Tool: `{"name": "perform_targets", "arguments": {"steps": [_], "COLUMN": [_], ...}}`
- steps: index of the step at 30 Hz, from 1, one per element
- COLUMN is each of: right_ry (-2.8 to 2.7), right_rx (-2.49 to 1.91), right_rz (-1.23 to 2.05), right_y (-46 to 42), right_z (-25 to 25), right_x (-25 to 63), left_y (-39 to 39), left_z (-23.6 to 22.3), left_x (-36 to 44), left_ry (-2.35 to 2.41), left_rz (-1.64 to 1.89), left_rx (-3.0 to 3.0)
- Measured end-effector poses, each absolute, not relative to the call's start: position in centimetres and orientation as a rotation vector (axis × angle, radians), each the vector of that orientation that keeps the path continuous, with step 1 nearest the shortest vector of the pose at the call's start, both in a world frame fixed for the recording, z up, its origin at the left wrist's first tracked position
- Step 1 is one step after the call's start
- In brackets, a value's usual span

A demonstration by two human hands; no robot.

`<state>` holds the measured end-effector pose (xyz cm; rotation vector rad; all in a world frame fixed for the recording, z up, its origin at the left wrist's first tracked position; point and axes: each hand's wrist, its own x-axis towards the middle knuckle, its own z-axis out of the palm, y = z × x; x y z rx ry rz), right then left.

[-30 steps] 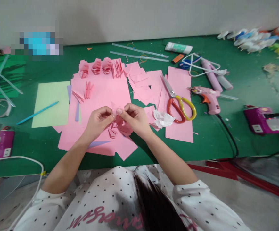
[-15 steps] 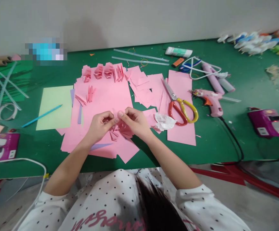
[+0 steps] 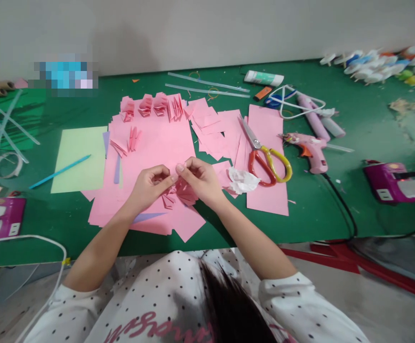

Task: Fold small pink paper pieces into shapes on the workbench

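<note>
Over a stack of pink paper (image 3: 160,138), my left hand (image 3: 153,186) and my right hand (image 3: 203,183) meet, thumbs and fingers pinched together on a small piece of pink paper. My fingers cover most of that piece. Folded pink papers (image 3: 186,194) lie just below the fingertips. A row of pleated pink paper pieces (image 3: 160,105) lies along the stack's far edge, and a couple of other folded pieces (image 3: 134,139) rest nearer, to the left. Loose pink paper pieces (image 3: 207,121) are spread to the right of the stack.
Scissors (image 3: 259,147) with red and yellow handles lie on the right beside crumpled white tissue (image 3: 243,180). Further right is a pink glue gun (image 3: 312,151) with a black cord. A blue pencil (image 3: 60,171) crosses light green paper (image 3: 82,143) at left. Clear glue sticks (image 3: 207,90) lie behind.
The view has shifted slightly, so the table things sit a little further left. My hands keep nearly the same pinching pose on the pink paper.
</note>
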<state>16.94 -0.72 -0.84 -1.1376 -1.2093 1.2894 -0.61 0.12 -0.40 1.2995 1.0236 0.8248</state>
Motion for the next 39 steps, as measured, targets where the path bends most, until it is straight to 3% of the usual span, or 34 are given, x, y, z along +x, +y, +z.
{"name": "perform_targets", "arguments": {"steps": [12,29,39], "right_ry": [-1.14,-1.115,-1.122], "right_rx": [-1.121,-1.097,-1.147], "right_rz": [1.315,1.401,1.283], "right_y": [-0.76,-0.99,-0.99], "right_z": [-0.87,-0.55,-0.95], "right_x": [16.71,16.5,16.66], "left_y": [0.28,0.05,-0.09], "left_z": [-0.81,-0.56,-0.15], "left_x": [-0.71,-0.5,-0.3], "left_ry": [0.956,1.207,1.079], "left_rz": [0.823,0.941,0.891], "left_rx": [1.189,1.514,1.393]}}
